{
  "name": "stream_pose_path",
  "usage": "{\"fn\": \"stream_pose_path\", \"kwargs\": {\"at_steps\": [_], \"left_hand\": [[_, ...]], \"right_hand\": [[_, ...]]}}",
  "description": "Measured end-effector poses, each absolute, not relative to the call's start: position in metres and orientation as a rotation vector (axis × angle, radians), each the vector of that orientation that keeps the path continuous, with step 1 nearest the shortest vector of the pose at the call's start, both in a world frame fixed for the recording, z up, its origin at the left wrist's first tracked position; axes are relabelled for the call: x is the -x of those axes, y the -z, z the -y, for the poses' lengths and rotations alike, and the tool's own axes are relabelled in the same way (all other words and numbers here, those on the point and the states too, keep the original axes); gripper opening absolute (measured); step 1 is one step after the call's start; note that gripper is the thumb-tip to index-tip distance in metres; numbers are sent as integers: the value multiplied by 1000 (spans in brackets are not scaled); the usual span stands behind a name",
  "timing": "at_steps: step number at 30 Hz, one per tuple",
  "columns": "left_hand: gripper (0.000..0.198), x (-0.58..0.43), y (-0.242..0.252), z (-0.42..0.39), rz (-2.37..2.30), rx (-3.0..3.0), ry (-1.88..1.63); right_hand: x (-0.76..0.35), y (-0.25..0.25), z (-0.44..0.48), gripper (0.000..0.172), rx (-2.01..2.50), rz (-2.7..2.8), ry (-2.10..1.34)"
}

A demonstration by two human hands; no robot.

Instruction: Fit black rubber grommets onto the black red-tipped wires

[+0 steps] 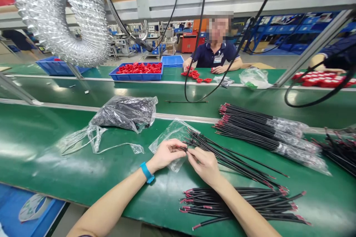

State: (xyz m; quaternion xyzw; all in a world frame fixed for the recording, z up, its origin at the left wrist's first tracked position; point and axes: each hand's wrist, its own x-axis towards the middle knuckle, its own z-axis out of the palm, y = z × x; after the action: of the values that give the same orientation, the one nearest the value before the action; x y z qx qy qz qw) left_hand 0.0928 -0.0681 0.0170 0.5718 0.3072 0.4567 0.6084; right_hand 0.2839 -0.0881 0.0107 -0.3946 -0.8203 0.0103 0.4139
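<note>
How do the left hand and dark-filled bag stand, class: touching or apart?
Apart: the head view shows green tabletop between the left hand and the dark-filled bag.

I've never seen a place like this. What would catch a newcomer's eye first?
Probably the big silver ribbed duct looping down at the upper left of the view, then the bright red parts heaped in a blue tray across the green bench. At the centre, the left hand and right hand meet fingertip to fingertip at a small dark piece, with black cables bundled to the right.
</note>
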Motion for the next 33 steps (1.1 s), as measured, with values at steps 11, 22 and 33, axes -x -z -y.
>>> {"fn": "stream_pose_path", "kwargs": {"at_steps": [11, 22, 33], "left_hand": [[40, -95, -19, 64, -728, -1247, -958], [44, -89, -20, 62, -713, -1181, -944], [62, -87, -21, 63, -688, -1241, -961]], "right_hand": [[-290, -9, 86, 20, 967, 2043, -98], [-291, -8, 88, 21, 887, 2096, 31], [-290, -10, 88, 19, 943, 2121, 161]]}}
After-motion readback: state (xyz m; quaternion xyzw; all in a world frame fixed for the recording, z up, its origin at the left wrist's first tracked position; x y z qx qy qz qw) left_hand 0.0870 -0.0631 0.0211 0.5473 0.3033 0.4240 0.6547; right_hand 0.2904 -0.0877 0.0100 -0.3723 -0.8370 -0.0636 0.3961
